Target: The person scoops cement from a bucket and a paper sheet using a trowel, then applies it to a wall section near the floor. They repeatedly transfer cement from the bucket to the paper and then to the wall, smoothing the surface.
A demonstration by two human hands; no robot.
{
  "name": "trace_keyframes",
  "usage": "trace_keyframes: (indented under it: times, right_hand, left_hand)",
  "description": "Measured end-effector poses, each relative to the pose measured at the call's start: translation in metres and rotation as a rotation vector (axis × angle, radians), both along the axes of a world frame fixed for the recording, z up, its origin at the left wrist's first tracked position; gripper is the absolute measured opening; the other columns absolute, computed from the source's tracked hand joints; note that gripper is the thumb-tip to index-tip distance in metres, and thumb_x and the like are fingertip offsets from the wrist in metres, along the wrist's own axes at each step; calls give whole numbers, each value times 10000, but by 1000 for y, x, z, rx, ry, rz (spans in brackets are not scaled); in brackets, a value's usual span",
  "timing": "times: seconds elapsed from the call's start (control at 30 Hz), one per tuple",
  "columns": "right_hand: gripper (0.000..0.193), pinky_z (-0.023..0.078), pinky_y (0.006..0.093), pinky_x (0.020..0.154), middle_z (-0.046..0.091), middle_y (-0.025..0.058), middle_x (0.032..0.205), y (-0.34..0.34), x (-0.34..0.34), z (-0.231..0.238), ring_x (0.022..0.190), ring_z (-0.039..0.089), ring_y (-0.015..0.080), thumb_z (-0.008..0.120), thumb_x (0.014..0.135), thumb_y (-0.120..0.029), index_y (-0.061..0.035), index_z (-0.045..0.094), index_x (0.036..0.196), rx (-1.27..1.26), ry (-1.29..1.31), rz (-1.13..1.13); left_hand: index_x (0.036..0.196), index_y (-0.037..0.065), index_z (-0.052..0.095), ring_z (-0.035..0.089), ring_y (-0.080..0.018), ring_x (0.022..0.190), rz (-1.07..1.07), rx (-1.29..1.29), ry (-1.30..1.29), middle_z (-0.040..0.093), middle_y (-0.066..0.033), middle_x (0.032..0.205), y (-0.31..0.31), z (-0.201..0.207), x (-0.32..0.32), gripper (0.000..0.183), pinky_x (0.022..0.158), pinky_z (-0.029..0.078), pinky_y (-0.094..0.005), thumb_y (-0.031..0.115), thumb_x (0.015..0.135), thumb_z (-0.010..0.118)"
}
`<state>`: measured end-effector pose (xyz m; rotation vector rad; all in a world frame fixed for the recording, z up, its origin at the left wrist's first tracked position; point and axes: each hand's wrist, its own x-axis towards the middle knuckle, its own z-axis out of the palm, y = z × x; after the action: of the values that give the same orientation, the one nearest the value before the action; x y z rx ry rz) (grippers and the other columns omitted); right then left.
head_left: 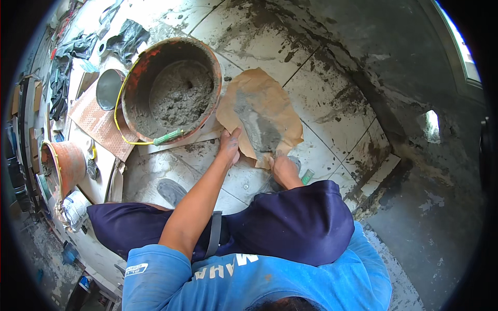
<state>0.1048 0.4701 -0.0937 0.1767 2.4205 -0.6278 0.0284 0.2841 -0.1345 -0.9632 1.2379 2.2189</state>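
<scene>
Pinch grip, fingers closed: left hand on the near-left edge of the paper, right hand on its near edge, fingertips partly hidden. Paper brown, crinkled, roughly oval, with a matte grey patch along its middle. Position: over mortar-smeared white tiles, just right of the round bucket, which contains coarse, lumpy grey mortar.

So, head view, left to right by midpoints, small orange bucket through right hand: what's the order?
Small orange bucket → gray pail → large mortar bucket → left hand → brown paper sheet → right hand.
</scene>
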Motion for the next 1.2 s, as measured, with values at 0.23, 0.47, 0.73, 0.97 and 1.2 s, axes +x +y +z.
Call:
trace_keyframes:
  times: [0.23, 0.47, 0.73, 0.97, 1.2]
  right_hand:
    - [403, 476, 503, 779, 643, 264, 927, 6, -12, 1, 894, 614, 432, 503, 911, -317, 52, 568, 1059, -49, -150, 15]
    - [405, 482, 487, 776, 646, 258, 920, 38, -15, 11, 886, 613, 425, 553, 875, -337, 38, 597, 1022, -12, -169, -3]
    - [365, 474, 496, 735, 644, 224, 864, 109, -32, 51, 828, 604, 419, 553, 873, -384, -71, 629, 1045, -104, 19, 13]
    - [374, 477, 503, 725, 643, 216, 835, 205, -59, 98, 824, 612, 412, 557, 871, -403, -51, 629, 972, 272, 121, 24]
    - [350, 476, 417, 635, 634, 199, 729, 190, -63, 173, 696, 632, 340, 652, 842, -336, 3, 622, 923, 32, -32, 104]
  left_hand:
    - [1124, 30, 520, 595, -165, 893, 14, -28, 22, 605, -59, 1019, -8, -7, -1, 249, 777, 494, -327, 149, 913, 576]
    - [1181, 29, 492, 617, -197, 920, -106, -99, 8, 605, -78, 1054, -3, -12, -6, 295, 795, 519, -350, 134, 916, 568]
    - [1142, -53, 513, 614, -327, 962, -569, -835, 16, 615, -209, 1085, -38, 1, -11, 456, 837, 476, -373, 200, 793, 662]
    - [1222, -59, 473, 578, -269, 984, -538, -1179, 66, 578, -213, 1108, -43, 44, 3, 599, 841, 462, -369, 296, 790, 685]
    - [1284, -21, 432, 534, -202, 1010, -596, -883, 255, 534, -163, 1120, -61, 171, 1, 563, 866, 459, -318, 167, 820, 690]
